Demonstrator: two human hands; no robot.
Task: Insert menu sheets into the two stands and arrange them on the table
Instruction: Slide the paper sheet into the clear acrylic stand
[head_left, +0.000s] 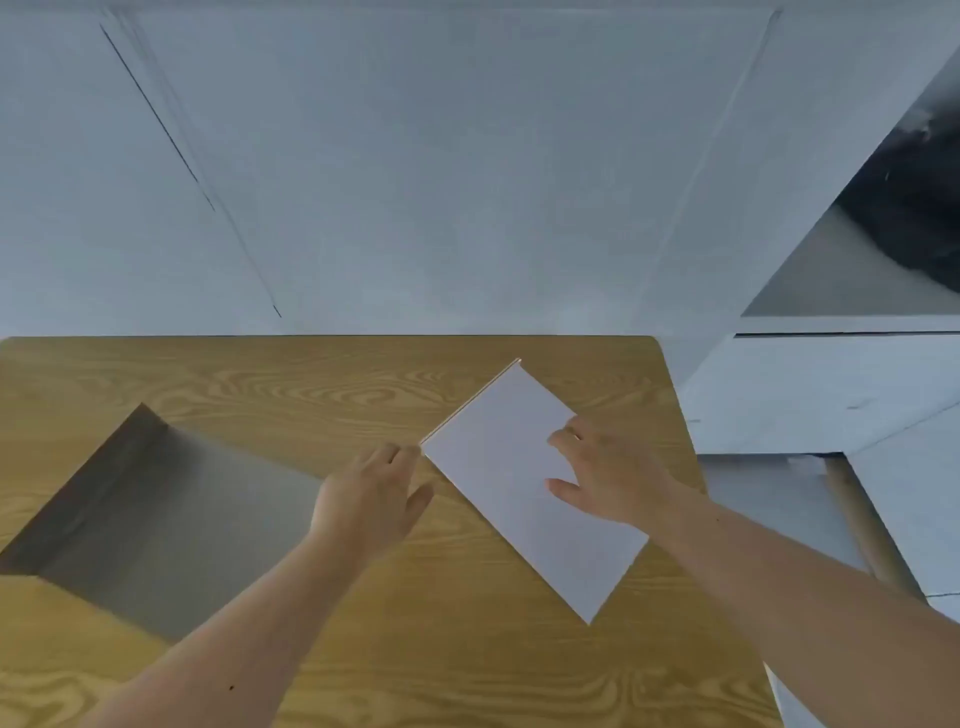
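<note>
A white menu sheet (511, 467) lies tilted on the wooden table (260, 384), apparently inside a clear stand whose thin edge shows along its upper left side. My left hand (371, 493) pinches the sheet's left corner between thumb and fingers. My right hand (605, 473) rests on the sheet's right side, fingers spread on the paper. A second stand (156, 509), grey and see-through with a bent foot at its far end, lies flat at the left of the table, partly under my left forearm.
The table's right edge runs close to my right forearm. Beyond it are white panels and a wooden leg (862, 525) lower down. A pale wall rises right behind the table's far edge.
</note>
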